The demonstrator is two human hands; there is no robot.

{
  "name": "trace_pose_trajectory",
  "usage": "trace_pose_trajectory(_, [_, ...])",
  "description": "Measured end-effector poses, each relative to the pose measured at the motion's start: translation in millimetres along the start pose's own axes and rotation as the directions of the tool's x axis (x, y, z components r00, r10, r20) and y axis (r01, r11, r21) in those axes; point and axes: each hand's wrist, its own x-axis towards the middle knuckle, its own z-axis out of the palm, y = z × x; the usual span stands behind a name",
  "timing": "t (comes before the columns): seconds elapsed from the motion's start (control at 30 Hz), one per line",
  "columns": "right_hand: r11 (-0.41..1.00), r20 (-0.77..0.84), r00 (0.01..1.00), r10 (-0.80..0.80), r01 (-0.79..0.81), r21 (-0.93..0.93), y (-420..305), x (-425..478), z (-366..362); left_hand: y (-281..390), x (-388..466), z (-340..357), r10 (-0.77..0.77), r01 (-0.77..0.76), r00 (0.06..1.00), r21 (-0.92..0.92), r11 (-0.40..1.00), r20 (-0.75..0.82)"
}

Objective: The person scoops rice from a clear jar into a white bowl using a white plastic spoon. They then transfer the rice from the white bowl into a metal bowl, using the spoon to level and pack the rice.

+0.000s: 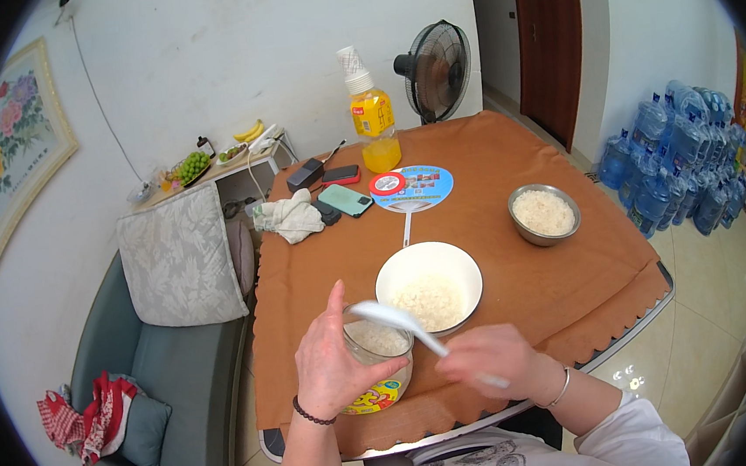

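My left hand [330, 358] grips a glass jar [397, 369] from its left side, near the mouth. White rice [378, 338] fills the jar close to the rim, and a colourful label bears writing. In my right hand [488, 362], which is blurred, is a white spoon [413, 328]; its bowl is over the jar's mouth. I cannot tell whether the spoon carries rice. Just beyond the jar sits a white bowl [467, 262] with a dark rim and rice in the bottom. Farther right, a metal bowl [538, 238] is heaped with rice.
A brown cloth [477, 218] covers the table. On it lie a blue hand fan [431, 182], a green phone [344, 199], a crumpled cloth [293, 216] and a bottle of yellow drink [381, 153]. An electric fan [442, 70] stands behind; a sofa [186, 359] is left.
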Motion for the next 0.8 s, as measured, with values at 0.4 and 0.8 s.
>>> trace_pose_trajectory(0.4, [0.908,-0.090,0.931,0.354,-0.365,-0.204,85,-14,9,1,2,0,-0.026,0.025,0.999,0.031,0.999,0.042])
trace_pose_trajectory(0.8, [0.977,0.555,0.808,0.197,-0.206,-0.046,56,-2,-52,2,2,0,-0.040,0.040,0.999,-0.016,0.999,0.031])
